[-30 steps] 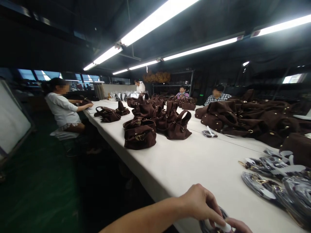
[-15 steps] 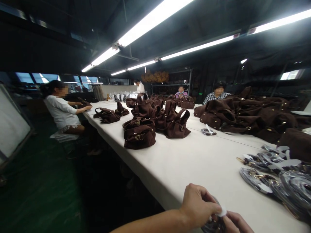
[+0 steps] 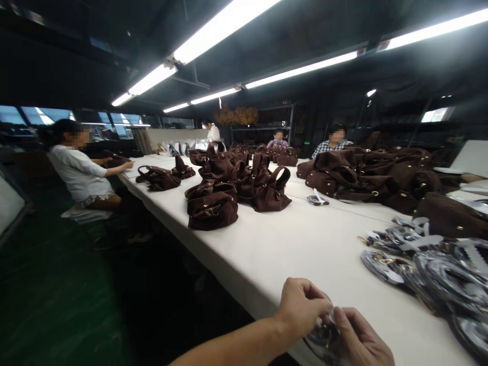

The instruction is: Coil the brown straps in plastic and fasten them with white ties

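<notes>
Here, at five o'clock, the left hand (image 3: 301,307) and right hand (image 3: 364,336) pinch a little white strip (image 3: 332,313) on a shiny dark coil (image 3: 319,334), seemingly working on that strip, and the next move looks to need both pinches snug and gentle.

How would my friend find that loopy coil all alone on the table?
Find the long white table. Between the brown handbags in the middle and the handbag pile on the right lies a small coil with a white strip. Unlike the heaped coils and the held coil, it lies by itself.
</notes>
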